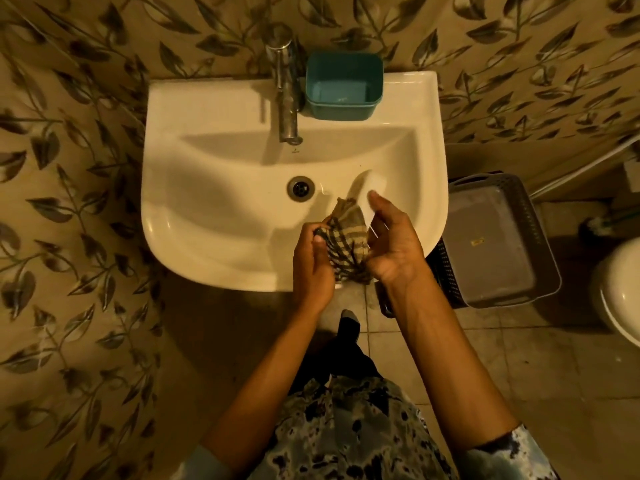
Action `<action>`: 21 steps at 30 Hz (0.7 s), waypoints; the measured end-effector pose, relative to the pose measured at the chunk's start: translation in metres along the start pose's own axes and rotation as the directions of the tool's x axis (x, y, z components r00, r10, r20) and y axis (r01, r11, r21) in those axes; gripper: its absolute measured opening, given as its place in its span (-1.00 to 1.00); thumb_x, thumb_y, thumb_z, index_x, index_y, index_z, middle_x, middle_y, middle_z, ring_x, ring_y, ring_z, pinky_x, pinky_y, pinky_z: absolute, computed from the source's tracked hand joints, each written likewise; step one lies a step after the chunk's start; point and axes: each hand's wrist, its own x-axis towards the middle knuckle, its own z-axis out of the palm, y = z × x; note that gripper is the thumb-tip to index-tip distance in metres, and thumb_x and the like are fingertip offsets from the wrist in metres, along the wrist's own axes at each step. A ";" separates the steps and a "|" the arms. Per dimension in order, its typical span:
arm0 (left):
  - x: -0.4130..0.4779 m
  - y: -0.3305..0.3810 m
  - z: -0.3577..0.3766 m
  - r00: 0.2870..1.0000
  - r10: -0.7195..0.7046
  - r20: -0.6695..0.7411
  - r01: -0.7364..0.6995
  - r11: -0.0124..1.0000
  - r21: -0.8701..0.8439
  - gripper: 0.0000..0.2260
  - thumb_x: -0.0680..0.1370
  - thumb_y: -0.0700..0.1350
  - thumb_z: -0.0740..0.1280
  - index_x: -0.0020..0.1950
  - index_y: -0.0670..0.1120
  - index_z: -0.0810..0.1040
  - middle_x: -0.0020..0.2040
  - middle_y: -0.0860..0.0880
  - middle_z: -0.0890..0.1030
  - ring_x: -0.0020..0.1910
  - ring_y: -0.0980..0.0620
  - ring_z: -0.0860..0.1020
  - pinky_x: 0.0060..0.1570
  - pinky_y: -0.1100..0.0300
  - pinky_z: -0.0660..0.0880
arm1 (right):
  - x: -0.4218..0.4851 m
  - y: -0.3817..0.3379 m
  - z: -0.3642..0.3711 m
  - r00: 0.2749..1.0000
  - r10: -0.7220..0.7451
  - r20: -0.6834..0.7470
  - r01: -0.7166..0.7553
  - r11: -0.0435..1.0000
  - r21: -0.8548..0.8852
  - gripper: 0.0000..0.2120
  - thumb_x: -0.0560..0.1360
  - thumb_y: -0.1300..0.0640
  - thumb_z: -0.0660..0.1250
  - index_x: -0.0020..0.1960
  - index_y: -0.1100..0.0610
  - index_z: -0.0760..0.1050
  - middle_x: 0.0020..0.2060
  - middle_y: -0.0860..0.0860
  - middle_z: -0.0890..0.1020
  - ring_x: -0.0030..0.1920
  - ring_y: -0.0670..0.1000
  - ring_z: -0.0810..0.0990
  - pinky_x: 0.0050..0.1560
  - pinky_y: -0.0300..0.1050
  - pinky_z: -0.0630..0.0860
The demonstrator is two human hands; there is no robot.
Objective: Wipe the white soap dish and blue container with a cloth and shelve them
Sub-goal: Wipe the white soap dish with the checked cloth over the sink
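My right hand [393, 242] holds the white soap dish [367, 190] tilted on edge over the front right of the basin. A checked cloth [346, 242] is bunched in my left hand [311, 268] and pressed against the dish's near side, hiding its lower part. The blue container [344, 86], rectangular and open-topped, stands on the sink's back ledge just right of the tap.
The white sink [207, 223] carries a chrome tap [285, 88] at the back and a drain [300, 188] in the middle. A grey plastic basket [498, 240] sits on the floor to the right, a toilet rim [620, 289] beyond it. Leaf-patterned tiled walls surround the sink.
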 end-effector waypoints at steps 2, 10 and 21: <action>0.004 -0.006 0.003 0.985 -0.166 -0.053 0.159 0.980 -0.115 -0.75 0.62 -0.12 -0.01 0.05 0.02 0.46 0.10 -0.08 0.56 0.11 -0.06 0.54 0.09 -0.03 0.55 | 0.003 -0.001 0.000 0.995 -0.100 -0.001 0.100 0.995 0.011 -0.83 0.47 0.04 0.41 -0.02 0.13 0.57 -0.13 0.02 0.68 -0.04 0.03 0.63 -0.05 -0.07 0.64; 0.035 0.023 0.008 0.895 -0.363 -0.261 0.247 0.888 -0.389 -0.73 0.61 -0.24 0.00 -0.06 -0.09 0.48 -0.01 -0.16 0.57 -0.02 -0.11 0.55 -0.05 0.08 0.50 | 0.006 0.025 -0.007 0.966 -0.258 -0.005 0.258 0.962 0.087 -0.86 0.62 0.13 0.18 -0.03 0.13 0.49 -0.13 0.05 0.66 -0.26 -0.08 0.70 -0.27 -0.19 0.65; -0.015 0.048 0.018 0.939 -0.230 -0.254 0.157 0.948 -0.278 -0.76 0.65 -0.20 -0.04 0.14 -0.09 0.39 0.01 0.03 0.51 -0.04 0.18 0.51 -0.05 0.39 0.46 | 0.010 0.022 -0.016 0.974 -0.224 0.012 0.222 0.971 0.091 -0.84 0.62 0.07 0.16 -0.03 0.08 0.50 0.04 0.21 0.62 0.04 0.13 0.63 0.15 0.15 0.57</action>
